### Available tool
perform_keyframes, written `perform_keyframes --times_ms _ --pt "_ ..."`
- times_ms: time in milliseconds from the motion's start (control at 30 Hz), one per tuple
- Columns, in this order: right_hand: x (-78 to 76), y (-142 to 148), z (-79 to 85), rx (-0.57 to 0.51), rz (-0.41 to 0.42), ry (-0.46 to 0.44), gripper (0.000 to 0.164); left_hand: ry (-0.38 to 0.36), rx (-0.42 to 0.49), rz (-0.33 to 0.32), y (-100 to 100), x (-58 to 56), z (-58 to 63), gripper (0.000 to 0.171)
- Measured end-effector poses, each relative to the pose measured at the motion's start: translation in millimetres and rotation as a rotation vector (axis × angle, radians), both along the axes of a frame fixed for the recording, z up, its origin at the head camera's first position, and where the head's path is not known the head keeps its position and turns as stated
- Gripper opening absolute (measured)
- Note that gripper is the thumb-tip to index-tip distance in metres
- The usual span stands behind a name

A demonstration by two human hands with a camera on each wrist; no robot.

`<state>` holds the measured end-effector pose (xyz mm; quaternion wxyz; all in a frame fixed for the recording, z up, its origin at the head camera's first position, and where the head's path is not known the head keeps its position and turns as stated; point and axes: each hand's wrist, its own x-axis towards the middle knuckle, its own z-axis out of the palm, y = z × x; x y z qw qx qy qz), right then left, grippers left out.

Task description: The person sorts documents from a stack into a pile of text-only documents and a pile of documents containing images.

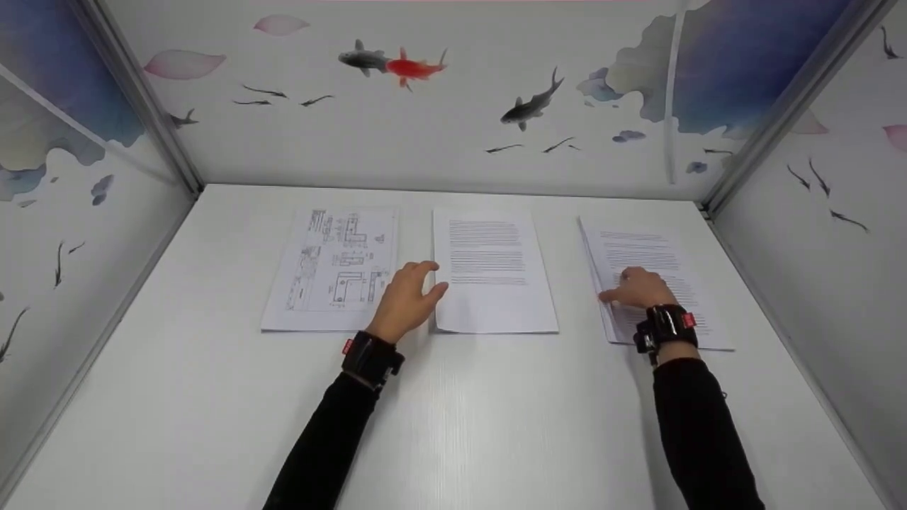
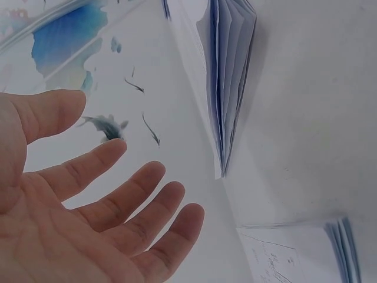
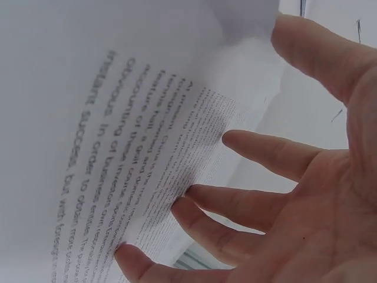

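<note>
Three stacks of paper lie in a row on the white table. The left stack [image 1: 305,283] bears technical drawings; the middle stack [image 1: 496,304] and the right stack [image 1: 638,244] show lines of printed text. My left hand [image 1: 404,301] is over the right edge of the drawings, its fingertips near the middle stack's left edge. In the left wrist view its fingers [image 2: 141,221] are spread and hold nothing. On the right stack, the fingertips of my right hand [image 1: 641,287] touch the printed sheet [image 3: 135,147], with the thumb at the stack's left edge.
White panels [image 1: 439,142] printed with fish and petals enclose the white table [image 1: 496,425] at the back and both sides. Metal posts [image 1: 166,134] stand at the back corners. Each wrist wears a black camera band [image 1: 372,360].
</note>
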<state>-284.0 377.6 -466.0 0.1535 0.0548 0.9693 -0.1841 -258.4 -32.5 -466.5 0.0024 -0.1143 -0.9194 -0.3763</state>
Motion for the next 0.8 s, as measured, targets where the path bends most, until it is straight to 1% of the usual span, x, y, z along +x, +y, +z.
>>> perform_keyframes --times_ms 167,233,333,400,467,533,567,633,733,767,800 --pt "1.0 -3 -7.9 0.031 -0.008 0.064 0.054 0.001 0.019 -0.016 0 0.0 1.1 0.044" --pt "2.7 -1 -8.9 0.022 -0.020 0.104 0.047 0.003 0.024 -0.017 0 0.0 1.2 0.044" --pt "6.4 4 -7.2 -0.014 -0.045 0.149 0.040 -0.015 0.027 -0.017 -1 -0.3 0.6 0.044" --pt "9.7 8 -5.2 -0.037 -0.070 0.175 0.040 -0.035 0.027 -0.021 -1 -0.6 0.1 0.045" --pt "13.1 11 -3.7 -0.060 -0.091 0.185 0.044 -0.051 0.030 -0.028 -1 -0.9 -0.2 0.045" --pt "16.3 11 -3.0 -0.075 -0.096 0.192 0.046 -0.059 0.040 -0.033 -1 -1.2 -0.4 0.046" --pt "17.7 11 -3.3 -0.071 -0.083 0.195 0.047 -0.064 0.040 -0.033 -1 -1.5 -0.4 0.046" --pt "19.4 9 -4.4 -0.057 -0.031 0.212 0.048 -0.075 0.044 -0.035 -2 -1.9 -0.7 0.046" --pt "21.2 6 -6.6 -0.013 0.062 0.231 0.063 -0.088 0.051 -0.047 -3 -2.6 -1.4 0.047" --pt "21.7 5 -7.4 0.005 0.080 0.239 0.067 -0.088 0.052 -0.054 -3 -2.7 -1.8 0.047" --pt "22.0 4 -8.3 0.018 0.087 0.245 0.067 -0.089 0.054 -0.062 -4 -2.8 -2.2 0.048"
